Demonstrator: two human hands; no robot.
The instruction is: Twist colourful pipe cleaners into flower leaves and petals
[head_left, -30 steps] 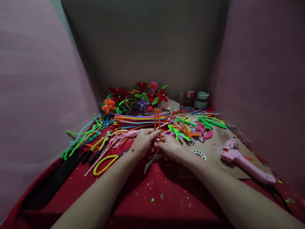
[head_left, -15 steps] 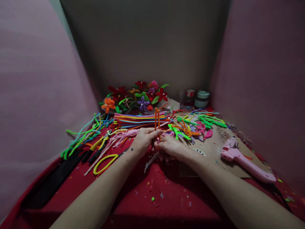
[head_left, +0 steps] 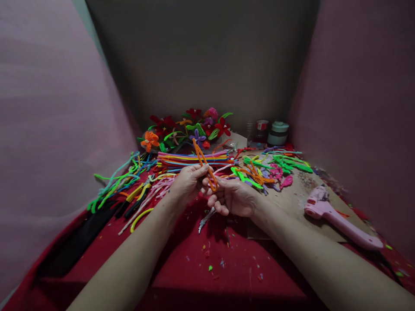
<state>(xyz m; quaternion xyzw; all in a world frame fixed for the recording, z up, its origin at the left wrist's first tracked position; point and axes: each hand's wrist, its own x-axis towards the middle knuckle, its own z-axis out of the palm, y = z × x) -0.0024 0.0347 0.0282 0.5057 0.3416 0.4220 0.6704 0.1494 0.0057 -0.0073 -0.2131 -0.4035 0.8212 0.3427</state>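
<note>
An orange pipe cleaner (head_left: 197,151), bent into a long narrow loop, is held between both hands above the red cloth. My left hand (head_left: 189,183) pinches it around the middle with thumb and forefinger. Lower down, the thumb and forefinger of my right hand (head_left: 235,196) close on its bottom end, while the other fingers curl loosely, palm turned partly up. Behind the hands lies a bundle of straight pipe cleaners (head_left: 181,160) in several colours. Pink pipe cleaners (head_left: 158,188) spread out left of my left hand.
Yellow-handled pliers (head_left: 138,196) and green pipe cleaners (head_left: 110,185) lie left. Bent pipe-cleaner pieces (head_left: 259,175) and a pink glue gun (head_left: 340,220) rest on a brown board (head_left: 292,216) at right. Pipe-cleaner flowers (head_left: 197,136) and a lidded jar (head_left: 278,133) stand at the back.
The orange pipe cleaner has gone from two upright strands to a loop leaning left. My right hand has turned its palm upward and its lower fingers have loosened.
</note>
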